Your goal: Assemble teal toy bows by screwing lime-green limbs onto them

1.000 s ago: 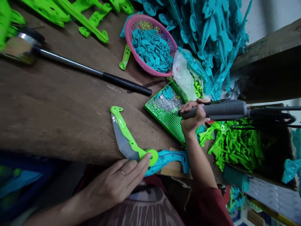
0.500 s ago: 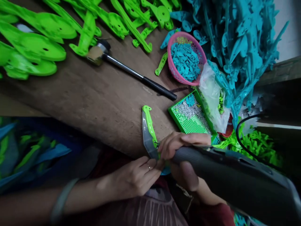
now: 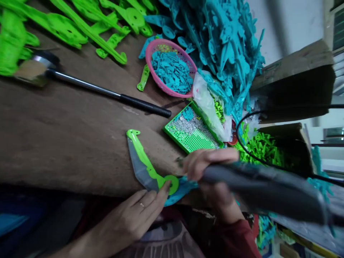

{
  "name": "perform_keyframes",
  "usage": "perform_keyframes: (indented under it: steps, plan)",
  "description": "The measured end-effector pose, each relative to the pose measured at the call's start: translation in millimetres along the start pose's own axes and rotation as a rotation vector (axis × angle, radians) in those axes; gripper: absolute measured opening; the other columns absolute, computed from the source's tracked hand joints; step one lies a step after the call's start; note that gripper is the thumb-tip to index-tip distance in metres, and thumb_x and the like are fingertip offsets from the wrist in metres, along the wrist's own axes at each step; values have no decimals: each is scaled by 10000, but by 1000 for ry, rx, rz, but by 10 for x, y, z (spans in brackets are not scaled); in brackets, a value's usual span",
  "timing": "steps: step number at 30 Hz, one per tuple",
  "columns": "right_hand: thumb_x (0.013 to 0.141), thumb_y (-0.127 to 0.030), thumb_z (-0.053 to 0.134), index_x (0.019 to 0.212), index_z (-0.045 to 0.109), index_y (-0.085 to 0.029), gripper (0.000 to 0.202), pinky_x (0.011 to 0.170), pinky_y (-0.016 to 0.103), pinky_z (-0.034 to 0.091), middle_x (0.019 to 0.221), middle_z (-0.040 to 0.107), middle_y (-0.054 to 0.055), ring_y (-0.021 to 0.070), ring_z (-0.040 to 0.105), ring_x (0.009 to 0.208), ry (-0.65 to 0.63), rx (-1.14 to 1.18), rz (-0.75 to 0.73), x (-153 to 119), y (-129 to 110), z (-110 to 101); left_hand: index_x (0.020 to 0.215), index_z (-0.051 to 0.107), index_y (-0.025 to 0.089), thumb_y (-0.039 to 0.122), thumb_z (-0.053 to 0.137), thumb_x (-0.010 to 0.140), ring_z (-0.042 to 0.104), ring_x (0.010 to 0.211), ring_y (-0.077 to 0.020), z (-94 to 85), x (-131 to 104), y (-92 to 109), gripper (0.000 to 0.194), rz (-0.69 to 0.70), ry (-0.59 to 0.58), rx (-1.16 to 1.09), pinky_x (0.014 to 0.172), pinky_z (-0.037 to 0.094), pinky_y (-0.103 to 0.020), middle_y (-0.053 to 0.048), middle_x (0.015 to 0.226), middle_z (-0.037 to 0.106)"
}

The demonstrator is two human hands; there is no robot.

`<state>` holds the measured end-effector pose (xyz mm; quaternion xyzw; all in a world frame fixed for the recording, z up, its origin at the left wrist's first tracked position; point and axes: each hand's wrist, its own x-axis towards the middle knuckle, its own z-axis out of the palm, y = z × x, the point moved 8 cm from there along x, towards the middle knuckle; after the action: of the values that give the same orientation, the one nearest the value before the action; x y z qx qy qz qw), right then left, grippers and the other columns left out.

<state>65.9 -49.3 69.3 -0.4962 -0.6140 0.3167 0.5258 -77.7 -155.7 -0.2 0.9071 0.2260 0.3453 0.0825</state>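
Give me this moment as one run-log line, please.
left hand: fingers on green disc | right hand: gripping dark tool, tool blurred | green tray: holding small silvery parts | pink basket: holding blue pieces

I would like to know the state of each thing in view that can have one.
Left hand: laid on green disc.
Right hand: closed around grey tool.
Grey tool: held, image blurred.
Pink basket: holding blue pieces.
Green tray: partly covered with metal pieces.
Plastic bag: crumpled.
Black-handled tool: lying on table.
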Motion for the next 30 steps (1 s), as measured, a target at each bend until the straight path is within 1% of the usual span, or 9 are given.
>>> perform_keyframes:
  steps: [3,5,10,17,20,22,24,27,30]
  plan:
    - [866,-499,464,935,465,-290,220,412,271,420,481,377,-119,121,406,364,377,45,-193,327,-29,-635,1255,654,104,43,324,987,598,1226,-243,-35,102,-42,430,-20,3,-35,1059,413,-404,-111,1406,629]
    - [843,-381,450,940,458,-278,142,430,259,415,493,396,-118,115,394,371,498,77,-169,463,172,-826,1286,632,86,36,301,987,527,1351,-260,-7,117,-63,449,-52,7,-87,1163,352,-428,-129,1442,596]
    - [827,-365,470,966,414,-278,174,475,256,436,504,428,-126,114,434,395,522,84,-36,498,541,-831,1322,598,45,50,373,984,457,1425,-306,76,65,-13,406,-34,-6,-66,1234,307,-454,-183,1477,548]
    - [870,-450,481,989,387,-288,223,495,252,443,537,402,-131,105,433,419,466,30,-18,490,587,-816,1289,622,44,50,378,988,477,1410,-311,41,92,3,388,2,-26,-23,1248,299,-465,-190,1462,561]
    - [873,-399,489,987,403,-286,182,489,255,444,538,398,-124,109,435,413,481,35,-59,514,430,-819,1258,640,40,45,388,980,512,1381,-321,34,115,6,375,18,-30,12,1232,327,-468,-200,1448,571]
    - [884,-365,464,988,435,-285,135,481,260,439,539,391,-116,111,415,402,500,60,-109,530,217,-730,1218,661,40,54,379,984,545,1350,-318,18,131,22,367,46,-24,42,1214,355,-461,-196,1427,592]
    - [903,-371,441,990,462,-291,120,467,261,428,545,383,-105,116,404,398,462,118,-166,558,-9,-494,1196,673,48,71,379,989,575,1319,-303,1,149,46,360,89,-29,69,1185,396,-442,-181,1403,616]
    - [918,-473,475,1037,483,-303,208,496,282,458,562,391,-92,133,458,435,303,210,-147,609,-143,100,1179,676,55,89,400,987,615,1266,-276,-40,189,54,338,122,-36,96,1123,466,-402,-166,1348,659]
    - [898,-641,481,1095,486,-280,411,540,316,491,579,395,-85,146,487,463,125,259,-7,622,26,729,1133,688,73,108,419,989,655,1197,-246,-88,232,32,308,101,-26,121,1072,511,-372,-142,1266,710]
